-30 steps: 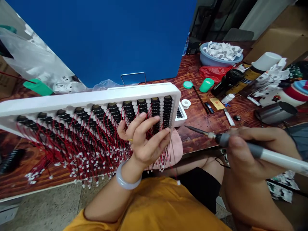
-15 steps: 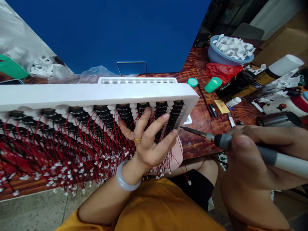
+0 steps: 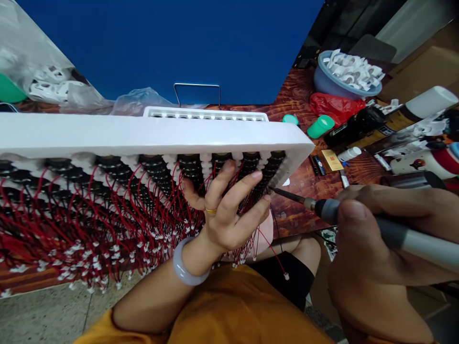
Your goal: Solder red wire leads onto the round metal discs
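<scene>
A long white foam tray [image 3: 154, 136] stands tilted toward me, its slots filled with rows of black round parts trailing red wires [image 3: 89, 215] with white plugs. My left hand [image 3: 224, 210] rests on the tray's right part, fingers spread flat over the parts and wires. My right hand [image 3: 373, 239] is closed around a grey soldering iron [image 3: 358, 217]. The iron's thin tip [image 3: 272, 189] touches the tray's lower right corner, just beside my left fingertips.
A second white tray [image 3: 206, 113] lies behind the first. On the wooden table [image 3: 297, 177] to the right are a blue bowl of white pieces [image 3: 346, 76], a red bag [image 3: 333, 105], green caps [image 3: 320, 126], a black bottle [image 3: 353, 126] and small tools. Plastic bags [image 3: 43, 81] sit at left.
The tray has come closer and shifted right, covering more of the table. The iron's tip has moved left up to the tray's corner. My left hand stays on the tray.
</scene>
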The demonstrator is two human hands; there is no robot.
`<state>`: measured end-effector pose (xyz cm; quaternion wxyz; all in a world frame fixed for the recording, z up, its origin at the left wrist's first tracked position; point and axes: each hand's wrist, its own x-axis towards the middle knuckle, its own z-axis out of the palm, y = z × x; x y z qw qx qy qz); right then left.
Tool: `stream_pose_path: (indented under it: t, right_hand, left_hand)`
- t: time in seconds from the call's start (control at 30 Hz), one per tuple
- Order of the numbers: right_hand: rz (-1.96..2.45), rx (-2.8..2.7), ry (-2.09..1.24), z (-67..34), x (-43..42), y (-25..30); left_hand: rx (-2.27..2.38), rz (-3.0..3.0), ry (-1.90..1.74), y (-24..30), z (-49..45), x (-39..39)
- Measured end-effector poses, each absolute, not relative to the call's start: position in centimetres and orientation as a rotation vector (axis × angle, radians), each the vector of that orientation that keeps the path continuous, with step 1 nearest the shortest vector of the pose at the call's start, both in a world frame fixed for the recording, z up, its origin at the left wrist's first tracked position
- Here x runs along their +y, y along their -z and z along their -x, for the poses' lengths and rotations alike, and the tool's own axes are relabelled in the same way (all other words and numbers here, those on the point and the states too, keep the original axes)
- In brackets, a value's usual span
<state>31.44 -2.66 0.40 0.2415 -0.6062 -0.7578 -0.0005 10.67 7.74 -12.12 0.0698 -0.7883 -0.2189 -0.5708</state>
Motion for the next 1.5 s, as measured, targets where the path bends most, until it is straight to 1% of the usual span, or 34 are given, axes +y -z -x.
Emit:
stream_pose_path:
  t: [0.03,0.1,0.27,1.03,1.37,1.5]
  right_hand:
    - [1.630,-2.153,-0.104,-32.0,-2.6,-0.7]
    - [1.613,-2.213,-0.190,-32.9,-2.5,-1.0]
    - [1.640,-2.187,-0.144,-33.2,-2.6,-0.7]
    - [1.691,-2.156,-0.171,-33.2,-2.2,-0.3]
    - [1.549,-2.316,-0.165,-32.7,-0.6,-1.5]
    - [1.585,-2.316,-0.174,-32.7,-0.7,-1.6]
  left_hand:
    - [-0.661,2.379,1.714,12.1,-10.7,7.7]
    - [-0.670,2.393,1.709,12.2,-10.6,7.6]
    - [-0.656,2.425,1.712,12.3,-10.5,7.6]
    - [-0.651,2.412,1.724,12.1,-10.5,7.8]
    - [-0.644,2.490,1.822,12.0,-10.6,7.6]
    - [-0.656,2.456,1.780,12.1,-10.7,7.6]
